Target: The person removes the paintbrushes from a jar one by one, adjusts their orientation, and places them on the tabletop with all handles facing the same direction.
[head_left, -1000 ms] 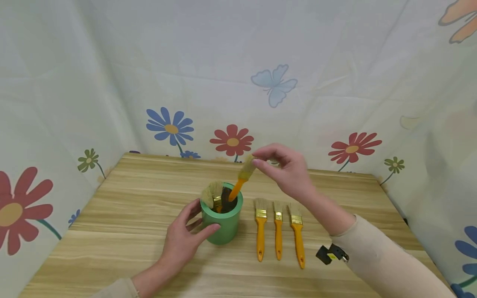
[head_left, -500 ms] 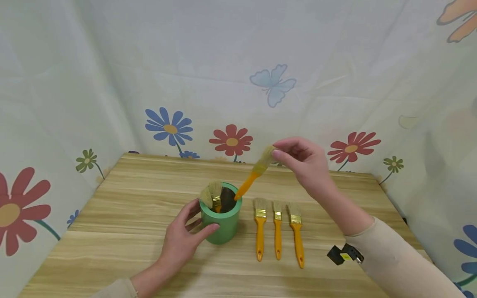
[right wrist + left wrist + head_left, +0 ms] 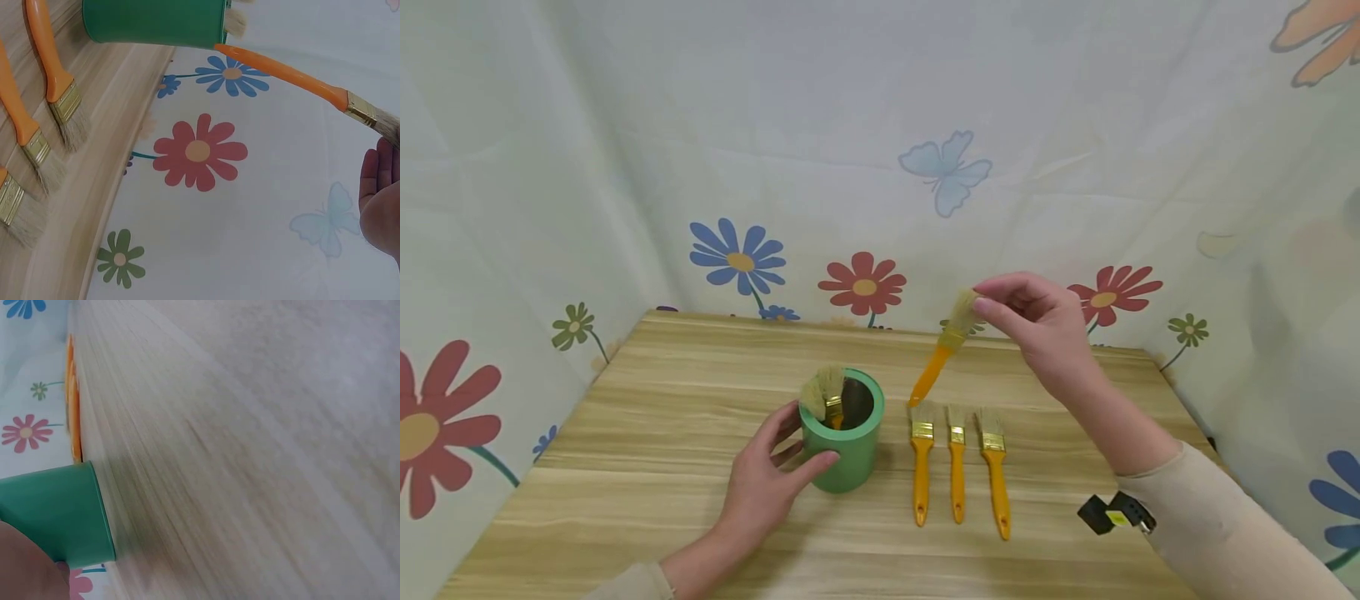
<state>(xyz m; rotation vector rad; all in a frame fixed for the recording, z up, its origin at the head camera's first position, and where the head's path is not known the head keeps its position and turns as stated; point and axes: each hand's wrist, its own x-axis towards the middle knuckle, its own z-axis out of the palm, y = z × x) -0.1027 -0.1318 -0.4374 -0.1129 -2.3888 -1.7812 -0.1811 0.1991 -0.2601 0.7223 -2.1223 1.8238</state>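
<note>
My left hand [image 3: 763, 475] grips the side of a green cup [image 3: 844, 458], which stands upright on the table. Two paintbrushes [image 3: 824, 392] lean in the cup's left side, bristles up. In my right hand [image 3: 1037, 329] a paintbrush [image 3: 942, 354] is pinched by its bristles between thumb and fingertips. Its orange handle slants down to the left, apart from the cup. The right wrist view shows the held paintbrush [image 3: 287, 75] with its metal band near the hand [image 3: 381, 200]. A thumb and part of the green cup [image 3: 56, 512] appear in the left wrist view.
Three orange-handled paintbrushes [image 3: 957, 467] lie in a row right of the cup, bristles away from me. The wooden table [image 3: 700, 392] ends at a white cloth backdrop [image 3: 790, 150] printed with flowers and a butterfly.
The paintbrush in my right hand has come up out of the cup and moved right, over the far end of the row. My left hand has stayed on the cup.
</note>
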